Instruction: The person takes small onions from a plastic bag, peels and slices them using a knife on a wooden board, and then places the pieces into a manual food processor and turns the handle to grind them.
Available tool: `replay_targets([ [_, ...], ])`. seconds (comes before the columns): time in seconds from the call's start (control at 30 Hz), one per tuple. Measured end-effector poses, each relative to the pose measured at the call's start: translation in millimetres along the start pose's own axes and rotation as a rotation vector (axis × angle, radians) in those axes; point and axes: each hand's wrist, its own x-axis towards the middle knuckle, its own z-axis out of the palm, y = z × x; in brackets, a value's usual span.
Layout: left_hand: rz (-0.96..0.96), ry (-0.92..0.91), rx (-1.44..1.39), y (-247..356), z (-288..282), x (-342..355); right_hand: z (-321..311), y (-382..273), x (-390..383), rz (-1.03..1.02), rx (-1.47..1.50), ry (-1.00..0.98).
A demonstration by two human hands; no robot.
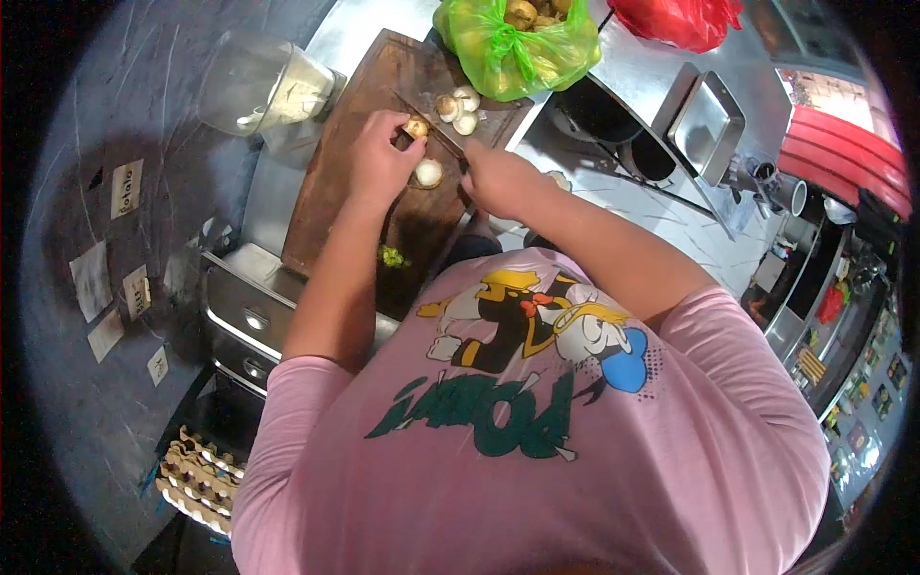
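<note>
On the dark wooden cutting board (326, 206), my left hand (379, 158) pinches a small round brownish-white vegetable (416, 126) between thumb and fingers. My right hand (500, 180) is closed around the handle of a knife (443, 140), whose blade slants across the board just beside that vegetable. Another pale round vegetable (428, 172) lies nearer to me, between my two hands. Several more whitish ones (465, 123) sit together beyond the blade; whether they are onions or mushrooms, I cannot tell. A little heap of chopped greens (392, 256) rests on the board's near part.
A green plastic bag (522, 57) of round brownish produce stands at the board's far right corner, with a red bag (676, 21) beyond. A clear container (287, 91) is left of the board. A metal tray (707, 129) lies at right; egg cartons (196, 479) are stacked lower left.
</note>
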Motion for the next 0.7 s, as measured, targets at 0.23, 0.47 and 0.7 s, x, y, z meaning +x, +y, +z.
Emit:
replay_targets([
  [0.23,0.011,0.015,0.053,-14,-1,-2,-9,20,-22,0.137,-0.077,-0.198],
  [0.47,0.003,-0.062,0.131,-14,-24,-10,-37,37,-40,0.06,0.072,-0.092],
  [0.7,-0.136,-0.316,0.013,-10,-49,2,-59,51,-69,0.104,0.001,-0.139],
])
